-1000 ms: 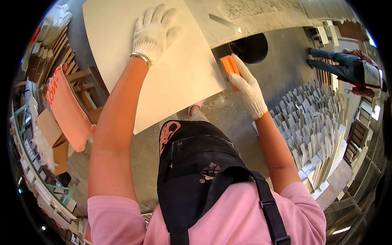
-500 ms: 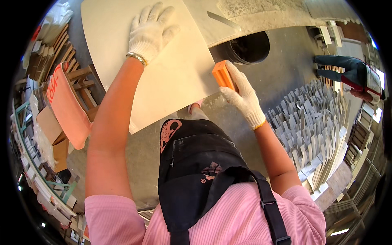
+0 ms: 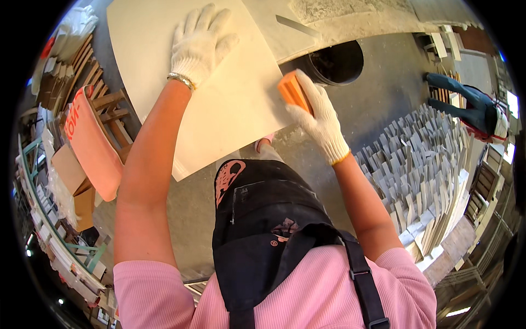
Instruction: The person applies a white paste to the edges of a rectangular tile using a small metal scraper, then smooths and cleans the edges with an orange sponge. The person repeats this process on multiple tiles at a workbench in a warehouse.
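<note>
A large pale flat panel (image 3: 219,120) lies in front of me, its near corner jutting out over the floor. My left hand (image 3: 198,46), in a white knit glove, rests flat on the panel's far part with the fingers spread. At the panel's right edge, my gloved right hand (image 3: 318,112) grips an orange block (image 3: 296,94) with grooved sides. The fingers wrap round its right side, and part of the block is hidden by them. Whether the block's far face touches the panel edge, I cannot tell.
A dark round bucket (image 3: 337,63) stands beyond my right hand. Many narrow grey strips (image 3: 416,159) stand packed together at the right. An orange cloth (image 3: 93,145) hangs over a wooden frame at the left. A person (image 3: 466,101) is at the far right.
My right hand and the orange block have shifted slightly left and away from me, and the block has tilted. My left hand stays nearly in place. The person at right has moved.
</note>
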Demonstrator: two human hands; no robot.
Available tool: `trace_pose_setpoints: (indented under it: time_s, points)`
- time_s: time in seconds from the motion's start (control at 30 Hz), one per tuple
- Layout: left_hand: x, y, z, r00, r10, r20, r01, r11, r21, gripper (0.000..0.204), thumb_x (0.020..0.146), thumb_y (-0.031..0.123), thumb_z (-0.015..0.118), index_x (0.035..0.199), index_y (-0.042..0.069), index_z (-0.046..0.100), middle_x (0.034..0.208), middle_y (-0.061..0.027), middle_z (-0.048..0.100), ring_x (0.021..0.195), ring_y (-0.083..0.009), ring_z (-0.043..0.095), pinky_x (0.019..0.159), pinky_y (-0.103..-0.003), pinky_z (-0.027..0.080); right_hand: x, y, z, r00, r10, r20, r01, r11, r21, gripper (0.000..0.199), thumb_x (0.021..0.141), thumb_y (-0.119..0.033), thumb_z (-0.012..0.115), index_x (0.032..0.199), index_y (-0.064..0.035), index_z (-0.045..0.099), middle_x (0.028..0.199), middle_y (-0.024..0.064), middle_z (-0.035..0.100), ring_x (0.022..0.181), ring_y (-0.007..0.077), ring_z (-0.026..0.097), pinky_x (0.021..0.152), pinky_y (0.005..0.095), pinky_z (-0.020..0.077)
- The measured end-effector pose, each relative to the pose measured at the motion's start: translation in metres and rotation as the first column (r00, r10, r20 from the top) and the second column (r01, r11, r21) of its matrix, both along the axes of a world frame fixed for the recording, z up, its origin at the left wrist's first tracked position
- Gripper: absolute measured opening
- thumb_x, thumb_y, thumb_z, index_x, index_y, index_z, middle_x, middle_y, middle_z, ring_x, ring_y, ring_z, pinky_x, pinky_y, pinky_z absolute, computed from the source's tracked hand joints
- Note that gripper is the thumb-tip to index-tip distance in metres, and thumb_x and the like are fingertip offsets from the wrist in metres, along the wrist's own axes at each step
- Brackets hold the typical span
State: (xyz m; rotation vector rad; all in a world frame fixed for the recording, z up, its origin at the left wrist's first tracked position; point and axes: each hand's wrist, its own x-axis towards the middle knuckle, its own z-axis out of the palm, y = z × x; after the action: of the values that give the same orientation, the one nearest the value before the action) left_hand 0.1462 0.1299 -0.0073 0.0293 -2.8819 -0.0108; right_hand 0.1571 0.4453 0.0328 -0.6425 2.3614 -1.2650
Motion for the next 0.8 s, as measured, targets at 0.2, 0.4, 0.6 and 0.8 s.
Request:
trace_pose_setpoints:
  time_s: [0.2, 0.4, 0.6, 0.8]
  points:
    - [-0.002, 0.003, 0.007, 0.998, -0.01, -0.055, 0.011, 1.0, 0.016, 0.058, 0.097, 0.049, 0.056, 0.146, 0.018, 0.052, 0.152, -0.0082, 0.046, 0.138, -0.0332, 0.041, 0.114, -0.05, 0.032, -0.02, 0.001, -0.008, 0.97, -0.013, 0.244, 0.038, 0.994, -0.099, 0.073, 0.09, -0.034, 0.073, 0.152, -0.0088, 0.045, 0.131, 0.019, 0.059, 0.122, 0.0317, 0.057, 0.106, 0.0369, 0.0433]
    - [0.0, 0.002, 0.006, 1.0, -0.01, -0.003, 0.01, 0.998, 0.054, 0.06, 0.1, 0.05, 0.052, 0.152, 0.02, 0.046, 0.159, -0.0109, 0.039, 0.143, -0.0388, 0.037, 0.117, -0.054, 0.029, 0.003, 0.015, -0.005, 0.997, 0.004, 0.083, 0.0, 0.999, -0.05, 0.071, 0.091, -0.033, 0.073, 0.153, -0.0094, 0.046, 0.129, 0.0147, 0.061, 0.116, 0.023, 0.06, 0.1, 0.0342, 0.0464]
    - [-0.004, 0.002, 0.006, 0.998, -0.026, -0.053, 0.027, 0.999, 0.022, 0.058, 0.097, 0.048, 0.057, 0.144, 0.015, 0.054, 0.153, -0.0078, 0.046, 0.137, -0.0333, 0.041, 0.113, -0.05, 0.032, -0.014, 0.003, 0.005, 0.851, -0.083, 0.519, 0.193, 0.968, -0.161, 0.075, 0.092, -0.03, 0.072, 0.156, -0.0079, 0.041, 0.147, 0.0074, 0.055, 0.113, 0.0126, 0.056, 0.091, 0.026, 0.0475]
    - [0.0, 0.0, 0.003, 0.999, -0.039, -0.029, 0.039, 0.999, 0.005, 0.06, 0.099, 0.046, 0.054, 0.152, 0.019, 0.046, 0.157, -0.0123, 0.041, 0.14, -0.0384, 0.039, 0.115, -0.052, 0.031, 0.007, 0.018, -0.007, 0.796, -0.081, 0.6, 0.278, 0.929, -0.244, 0.075, 0.093, -0.032, 0.069, 0.156, -0.0042, 0.04, 0.151, 0.0082, 0.051, 0.127, 0.0138, 0.051, 0.102, 0.0265, 0.0425]
